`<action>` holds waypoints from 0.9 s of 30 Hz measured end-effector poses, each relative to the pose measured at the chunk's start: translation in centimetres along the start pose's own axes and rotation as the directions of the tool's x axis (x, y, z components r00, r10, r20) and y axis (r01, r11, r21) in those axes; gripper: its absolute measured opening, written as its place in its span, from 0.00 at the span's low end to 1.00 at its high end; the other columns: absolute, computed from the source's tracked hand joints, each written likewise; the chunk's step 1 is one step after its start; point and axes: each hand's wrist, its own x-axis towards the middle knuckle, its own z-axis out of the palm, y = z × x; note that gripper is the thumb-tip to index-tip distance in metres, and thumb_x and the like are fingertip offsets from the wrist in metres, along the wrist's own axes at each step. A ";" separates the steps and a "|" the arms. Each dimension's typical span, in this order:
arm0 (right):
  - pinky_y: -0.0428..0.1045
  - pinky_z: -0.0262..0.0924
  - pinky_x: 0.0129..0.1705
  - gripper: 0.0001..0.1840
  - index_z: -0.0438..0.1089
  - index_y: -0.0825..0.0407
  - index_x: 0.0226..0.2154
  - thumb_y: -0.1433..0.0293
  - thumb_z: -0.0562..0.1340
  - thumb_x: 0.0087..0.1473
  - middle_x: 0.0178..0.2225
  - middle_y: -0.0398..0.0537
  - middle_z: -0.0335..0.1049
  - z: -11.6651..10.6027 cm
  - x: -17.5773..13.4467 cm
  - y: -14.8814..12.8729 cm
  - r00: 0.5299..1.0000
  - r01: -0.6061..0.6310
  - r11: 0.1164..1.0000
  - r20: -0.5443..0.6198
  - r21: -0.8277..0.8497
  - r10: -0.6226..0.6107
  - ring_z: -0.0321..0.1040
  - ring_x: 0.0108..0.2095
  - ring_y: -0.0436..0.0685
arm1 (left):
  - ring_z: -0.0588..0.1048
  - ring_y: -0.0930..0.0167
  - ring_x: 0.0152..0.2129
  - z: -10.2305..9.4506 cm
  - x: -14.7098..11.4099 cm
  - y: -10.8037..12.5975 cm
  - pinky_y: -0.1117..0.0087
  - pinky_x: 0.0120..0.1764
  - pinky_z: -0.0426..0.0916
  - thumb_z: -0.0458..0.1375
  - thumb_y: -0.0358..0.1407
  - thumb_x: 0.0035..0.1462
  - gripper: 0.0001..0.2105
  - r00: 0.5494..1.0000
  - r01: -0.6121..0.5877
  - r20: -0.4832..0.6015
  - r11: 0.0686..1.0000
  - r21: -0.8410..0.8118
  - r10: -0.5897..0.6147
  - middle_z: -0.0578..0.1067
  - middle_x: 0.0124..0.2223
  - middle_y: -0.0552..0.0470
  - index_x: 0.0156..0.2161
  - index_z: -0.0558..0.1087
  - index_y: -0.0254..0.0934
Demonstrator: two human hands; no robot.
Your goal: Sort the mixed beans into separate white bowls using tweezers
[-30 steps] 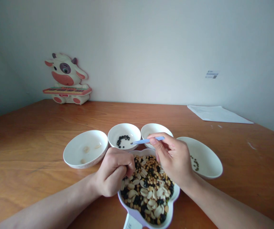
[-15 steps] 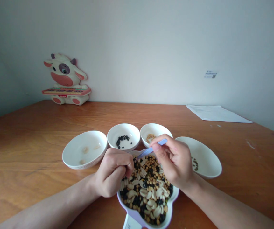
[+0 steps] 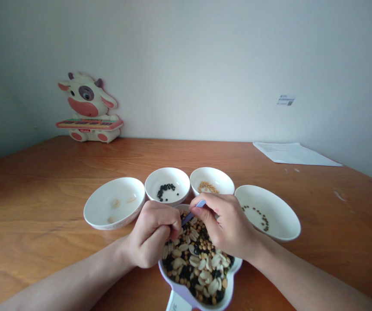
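Observation:
A lilac bowl with a lobed rim and a white handle [image 3: 234, 276] is filled with mixed peanuts, black beans and yellow beans. My left hand [image 3: 155, 233] is closed over its left rim, with the fingertips hidden. Pinched in my right hand [image 3: 227, 220] is a pair of purple plastic tweezers [image 3: 190, 215], tilted with the tip low among the beans beside my left fingers. Whether the tip grips a bean cannot be seen.
Four white bowls arc behind: peanuts in the left bowl [image 3: 101, 203], black beans in another [image 3: 179, 179], yellow beans in a third [image 3: 221, 177], small dark beans at right [image 3: 286, 216]. A cow toy keyboard [image 3: 90, 125] and white paper [image 3: 296, 154] lie farther back.
My right hand has moved left and slightly down, bringing the tweezers deeper into the lilac bowl. More of the right white bowl shows. My left hand stays in place.

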 end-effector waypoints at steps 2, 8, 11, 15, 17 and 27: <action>0.47 0.58 0.29 0.09 0.69 0.54 0.29 0.75 0.55 0.59 0.25 0.44 0.71 0.0 0.0 0.0 1.000 0.008 1.000 -0.028 -0.002 -0.009 0.66 0.26 0.52 | 0.60 0.78 0.15 0.0 0.0 0.0 0.76 0.22 0.56 0.44 0.27 0.53 0.12 1.000 -0.001 -0.001 1.000 -0.001 0.001 0.63 0.17 0.58 0.20 0.59 0.35; 0.46 0.59 0.28 0.10 0.69 0.53 0.29 0.73 0.56 0.59 0.24 0.44 0.70 -0.2 0.0 -0.2 0.991 0.011 1.000 -0.131 0.018 -0.008 0.66 0.25 0.51 | 0.60 0.78 0.15 -0.1 -0.2 -0.1 0.76 0.22 0.56 0.44 0.27 0.54 0.12 1.000 -0.008 -0.003 1.000 -0.002 0.008 0.63 0.17 0.57 0.20 0.59 0.35; 0.45 0.59 0.28 0.09 0.70 0.54 0.29 0.74 0.56 0.59 0.24 0.43 0.70 -0.3 -0.1 -0.4 0.982 0.009 1.000 -0.186 0.028 -0.004 0.66 0.25 0.50 | 0.60 0.78 0.15 -0.1 -0.3 -0.1 0.76 0.22 0.56 0.44 0.27 0.54 0.12 1.000 -0.008 -0.002 1.000 0.001 0.008 0.63 0.17 0.57 0.20 0.59 0.35; 0.44 0.58 0.26 0.08 0.71 0.54 0.30 0.74 0.58 0.59 0.24 0.43 0.70 -0.2 -0.3 -0.5 0.962 0.002 0.999 -0.273 0.036 0.007 0.65 0.23 0.49 | 0.61 0.77 0.15 -0.2 -0.2 0.0 0.76 0.22 0.57 0.44 0.27 0.54 0.13 1.000 -0.004 0.000 1.000 0.005 0.004 0.64 0.17 0.56 0.20 0.59 0.35; 0.44 0.58 0.25 0.07 0.72 0.53 0.32 0.73 0.58 0.59 0.23 0.42 0.71 0.0 -0.4 -0.4 0.948 -0.026 0.999 -0.316 0.048 0.039 0.65 0.22 0.48 | 0.61 0.77 0.15 -0.3 -0.2 0.1 0.76 0.22 0.57 0.44 0.27 0.54 0.13 1.000 -0.008 0.000 1.000 0.005 0.008 0.63 0.17 0.56 0.20 0.59 0.35; 0.42 0.52 0.18 0.07 0.73 0.50 0.37 0.69 0.59 0.62 0.16 0.37 0.63 0.6 -0.6 0.4 0.928 -0.139 0.982 -0.328 0.127 0.174 0.57 0.14 0.45 | 0.61 0.79 0.16 -0.2 -0.5 0.0 0.77 0.23 0.57 0.44 0.26 0.54 0.12 1.000 -0.017 -0.003 1.000 -0.001 0.017 0.63 0.17 0.57 0.20 0.60 0.35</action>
